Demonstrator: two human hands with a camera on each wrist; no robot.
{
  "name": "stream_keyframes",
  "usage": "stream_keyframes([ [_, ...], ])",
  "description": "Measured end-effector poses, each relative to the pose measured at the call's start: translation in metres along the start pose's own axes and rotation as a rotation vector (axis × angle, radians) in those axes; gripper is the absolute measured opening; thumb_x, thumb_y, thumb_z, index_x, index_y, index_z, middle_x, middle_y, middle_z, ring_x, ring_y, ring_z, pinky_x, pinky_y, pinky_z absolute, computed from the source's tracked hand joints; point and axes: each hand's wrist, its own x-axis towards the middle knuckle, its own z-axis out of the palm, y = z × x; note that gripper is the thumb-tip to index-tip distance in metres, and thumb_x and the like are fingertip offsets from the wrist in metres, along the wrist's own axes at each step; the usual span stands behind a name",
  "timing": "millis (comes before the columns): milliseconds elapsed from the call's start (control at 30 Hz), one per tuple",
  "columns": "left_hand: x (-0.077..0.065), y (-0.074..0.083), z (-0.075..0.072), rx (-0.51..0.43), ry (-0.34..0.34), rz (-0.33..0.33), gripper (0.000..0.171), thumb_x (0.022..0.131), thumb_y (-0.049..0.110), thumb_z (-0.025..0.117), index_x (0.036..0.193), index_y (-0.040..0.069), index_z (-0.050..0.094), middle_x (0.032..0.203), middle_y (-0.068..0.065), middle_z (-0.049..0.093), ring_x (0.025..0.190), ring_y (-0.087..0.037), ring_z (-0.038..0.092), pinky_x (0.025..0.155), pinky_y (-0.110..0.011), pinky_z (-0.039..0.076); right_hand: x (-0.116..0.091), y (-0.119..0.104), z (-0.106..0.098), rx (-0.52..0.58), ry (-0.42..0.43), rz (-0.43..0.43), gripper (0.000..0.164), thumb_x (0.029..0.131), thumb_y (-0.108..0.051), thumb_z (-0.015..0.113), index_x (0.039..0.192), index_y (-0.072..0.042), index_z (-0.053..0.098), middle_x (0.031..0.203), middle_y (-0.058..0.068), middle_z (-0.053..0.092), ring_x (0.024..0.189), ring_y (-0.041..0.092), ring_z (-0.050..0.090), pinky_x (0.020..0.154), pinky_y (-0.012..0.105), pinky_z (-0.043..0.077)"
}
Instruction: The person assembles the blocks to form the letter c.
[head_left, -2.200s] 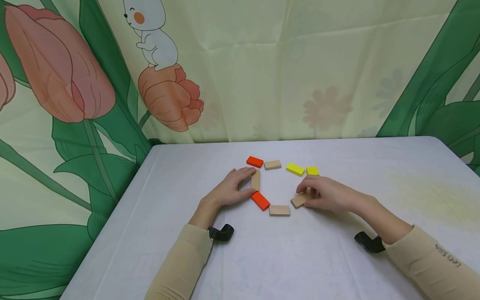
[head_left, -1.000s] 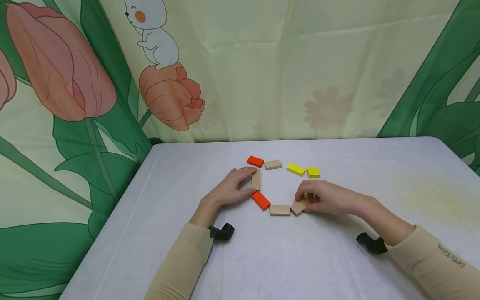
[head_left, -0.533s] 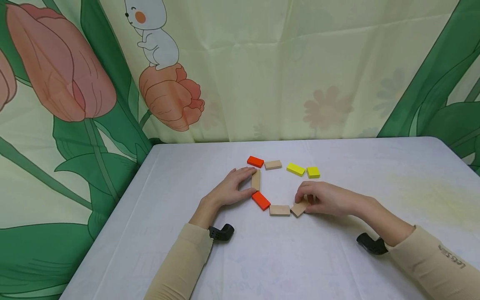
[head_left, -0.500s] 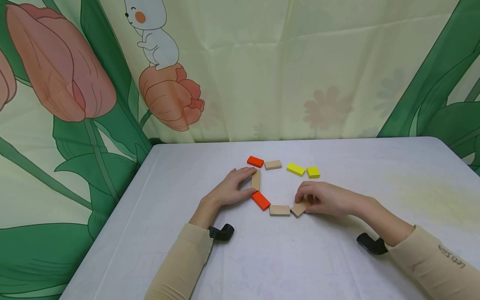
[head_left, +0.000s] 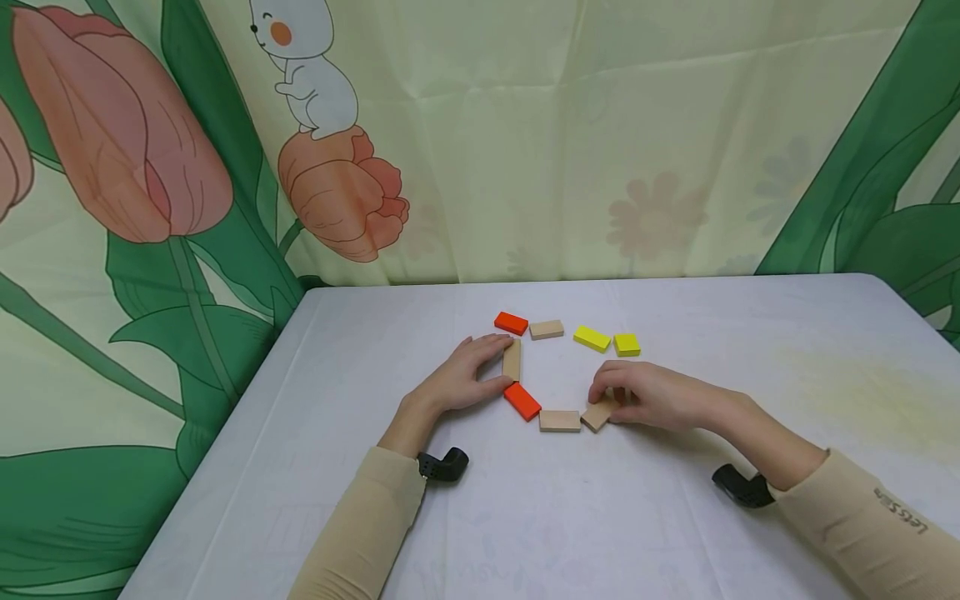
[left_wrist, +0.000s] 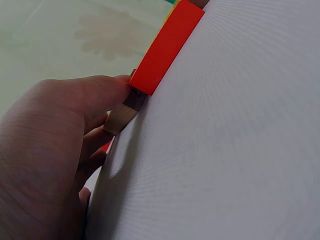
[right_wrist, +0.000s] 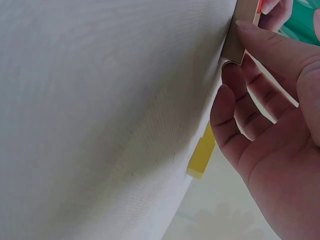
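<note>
My left hand (head_left: 465,375) spans a plain wooden block (head_left: 512,360) lengthwise, thumb at its near end and fingers at its far end. In the left wrist view, the thumb also meets the corner of a red block (left_wrist: 167,47). That red block slants toward another wooden block (head_left: 559,421) lying crosswise in front. At the right end of this curve, my right hand (head_left: 656,396) pinches a wooden block (head_left: 597,415), set at an angle with its corner at the neighbouring block. The right wrist view shows the thumb on its side (right_wrist: 240,35); the hand hides its far end.
Farther back on the white-covered table (head_left: 540,517) lie a red block (head_left: 511,323), a wooden block (head_left: 547,330) and two yellow blocks (head_left: 592,338). A printed curtain (head_left: 555,150) hangs behind the table's far edge.
Since the earliest frame, the right hand has moved its wooden block toward the viewer and turned it, closing the gap to the crosswise block. The left hand has stayed in place.
</note>
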Motion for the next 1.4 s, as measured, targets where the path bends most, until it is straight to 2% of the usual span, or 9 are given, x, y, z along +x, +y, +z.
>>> stream_keyframes([
  [667,0.000,0.001,0.000,-0.011,0.009,-0.001,0.066,0.096,0.035,0.063,0.154,0.012,0.043,0.158,-0.004,0.040,0.147,-0.018,0.030,0.123,-0.037,0.007,-0.001,0.000,-0.003,-0.019,0.038,-0.043,0.026,0.090,-0.001,0.073,0.110,-0.017,0.069,0.110,-0.007,0.061,0.093,0.014,0.057,0.080,0.031,0.054],
  [1400,-0.001,0.003,0.000,-0.007,0.003,-0.009,0.066,0.097,0.035,0.063,0.155,0.012,0.042,0.158,-0.005,0.040,0.147,-0.019,0.030,0.123,-0.037,0.008,-0.004,0.010,-0.019,0.002,0.151,0.029,0.030,0.091,-0.001,0.071,0.120,-0.009,0.066,0.119,0.002,0.063,0.100,0.023,0.059,0.081,0.034,0.055],
])
